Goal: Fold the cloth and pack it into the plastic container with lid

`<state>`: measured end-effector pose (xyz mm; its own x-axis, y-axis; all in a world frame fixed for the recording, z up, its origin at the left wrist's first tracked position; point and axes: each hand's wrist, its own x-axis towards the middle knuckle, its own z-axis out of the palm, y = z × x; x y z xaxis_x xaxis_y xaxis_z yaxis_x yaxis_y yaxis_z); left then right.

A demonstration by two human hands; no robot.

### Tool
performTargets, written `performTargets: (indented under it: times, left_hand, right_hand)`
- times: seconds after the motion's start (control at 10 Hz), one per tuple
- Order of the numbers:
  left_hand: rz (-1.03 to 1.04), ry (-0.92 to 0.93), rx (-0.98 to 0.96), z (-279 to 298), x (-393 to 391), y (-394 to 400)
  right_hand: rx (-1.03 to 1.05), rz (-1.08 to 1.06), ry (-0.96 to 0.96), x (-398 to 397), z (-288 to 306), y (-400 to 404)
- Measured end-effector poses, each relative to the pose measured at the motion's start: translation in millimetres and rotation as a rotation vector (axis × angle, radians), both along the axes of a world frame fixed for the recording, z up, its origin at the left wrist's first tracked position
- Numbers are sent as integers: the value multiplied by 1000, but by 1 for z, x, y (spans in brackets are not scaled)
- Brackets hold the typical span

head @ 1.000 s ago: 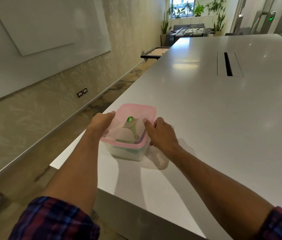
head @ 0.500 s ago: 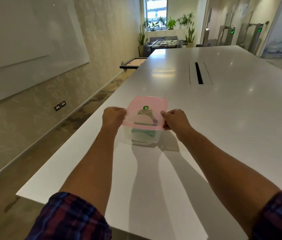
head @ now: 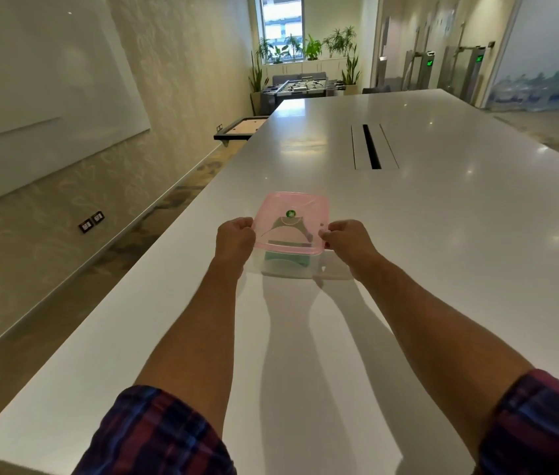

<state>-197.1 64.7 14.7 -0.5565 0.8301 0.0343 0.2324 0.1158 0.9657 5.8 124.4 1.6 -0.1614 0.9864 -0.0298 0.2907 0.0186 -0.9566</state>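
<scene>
A clear plastic container (head: 288,269) stands on the white table (head: 442,234), an arm's length in front of me. Its translucent pink lid (head: 293,204) with a small green sticker lies on top. Through the lid and walls I see the folded cloth (head: 286,260), green and white, inside. My left hand (head: 234,240) is closed on the lid's left edge near the front corner. On the opposite side, my right hand (head: 348,243) is closed on the lid's right edge. Both arms are stretched straight out.
The table's left edge (head: 154,252) runs close to the container, with floor and a wall beyond. A cable slot (head: 372,147) is set into the table farther back. A low game table (head: 240,128) and plants stand at the far end.
The view has risen and swung right. My hands went from flat on the lid's sides to closed fists pinching its left and right edges. The container looks farther from the table's near corner.
</scene>
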Motion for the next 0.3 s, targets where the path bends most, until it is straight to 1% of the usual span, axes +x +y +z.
performTargets:
  times: [0.1, 0.2, 0.3]
  left_hand:
    - [7, 23, -9, -6, -2, 6]
    - [30, 16, -26, -4, 0, 4]
    - [92, 104, -23, -5, 7, 5]
  right_hand:
    - [18, -3, 29, -3, -3, 5]
    - [32, 18, -9, -4, -2, 7]
    - [70, 29, -70, -7, -3, 5]
